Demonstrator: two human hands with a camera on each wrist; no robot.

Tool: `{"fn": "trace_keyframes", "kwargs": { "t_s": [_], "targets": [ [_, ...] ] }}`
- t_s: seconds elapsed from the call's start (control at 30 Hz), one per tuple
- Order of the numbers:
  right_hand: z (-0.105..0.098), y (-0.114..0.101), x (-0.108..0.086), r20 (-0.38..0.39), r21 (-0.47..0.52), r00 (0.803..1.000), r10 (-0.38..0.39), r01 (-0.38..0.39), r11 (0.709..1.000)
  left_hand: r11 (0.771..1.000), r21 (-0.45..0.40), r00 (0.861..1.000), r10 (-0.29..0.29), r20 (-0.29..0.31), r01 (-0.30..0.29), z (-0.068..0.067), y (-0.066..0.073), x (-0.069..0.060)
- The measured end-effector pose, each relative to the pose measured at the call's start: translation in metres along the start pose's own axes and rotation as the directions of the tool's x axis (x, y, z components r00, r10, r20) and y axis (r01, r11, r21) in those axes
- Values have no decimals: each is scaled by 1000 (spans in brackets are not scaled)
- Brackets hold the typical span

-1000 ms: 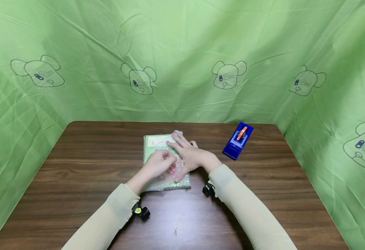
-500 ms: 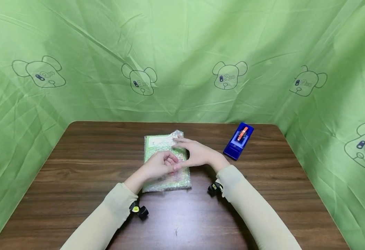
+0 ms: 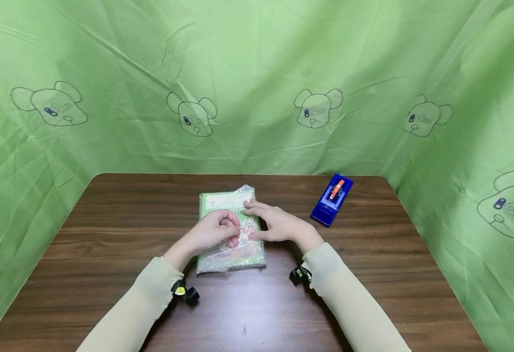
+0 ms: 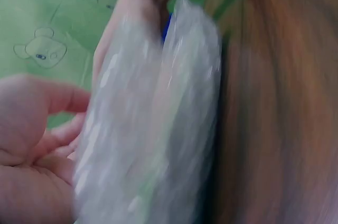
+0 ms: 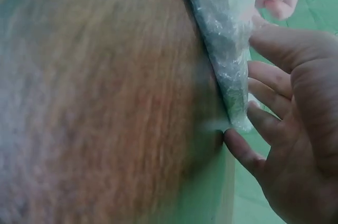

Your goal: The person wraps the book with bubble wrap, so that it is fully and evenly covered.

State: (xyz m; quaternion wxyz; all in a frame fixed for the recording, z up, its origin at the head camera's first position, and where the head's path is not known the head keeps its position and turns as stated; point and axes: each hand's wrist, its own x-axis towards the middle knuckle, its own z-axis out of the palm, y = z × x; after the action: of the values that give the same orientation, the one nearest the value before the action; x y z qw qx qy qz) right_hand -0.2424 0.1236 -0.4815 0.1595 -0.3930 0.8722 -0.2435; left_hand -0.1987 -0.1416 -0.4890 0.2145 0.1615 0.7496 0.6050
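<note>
The flat package [image 3: 245, 250], green and white under crinkled clear bubble wrap, lies on the surface [image 3: 107, 244], nearer its far edge, with room either side; its long axis points away from the person. The left hand's [image 3: 210, 231] fingers curl over it, any pinch unclear; the right hand's [image 3: 280, 224] spread at its right edge.

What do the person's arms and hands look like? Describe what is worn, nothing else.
The left sleeve and right sleeve are long, plain and pale cream. A small black device sits at each wrist: the left device bears a round yellow mark; the right device is also black. The left hand and right hand are gloveless.
</note>
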Motion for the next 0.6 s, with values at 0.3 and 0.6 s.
{"fn": "trace_keyframes", "kwargs": {
  "t_s": [0.3, 0.6],
  "targets": [
    [0, 0, 2, 42, 45, 999, -8, 6, 999, 711, 691, 991, 95, 91, -131, -30, 19, -47],
    [4, -6, 0, 13, 32, 1000, 13, -13, 999, 636, 762, 993, 82, 89, -121, -14, 18, -58]
  ]
}}
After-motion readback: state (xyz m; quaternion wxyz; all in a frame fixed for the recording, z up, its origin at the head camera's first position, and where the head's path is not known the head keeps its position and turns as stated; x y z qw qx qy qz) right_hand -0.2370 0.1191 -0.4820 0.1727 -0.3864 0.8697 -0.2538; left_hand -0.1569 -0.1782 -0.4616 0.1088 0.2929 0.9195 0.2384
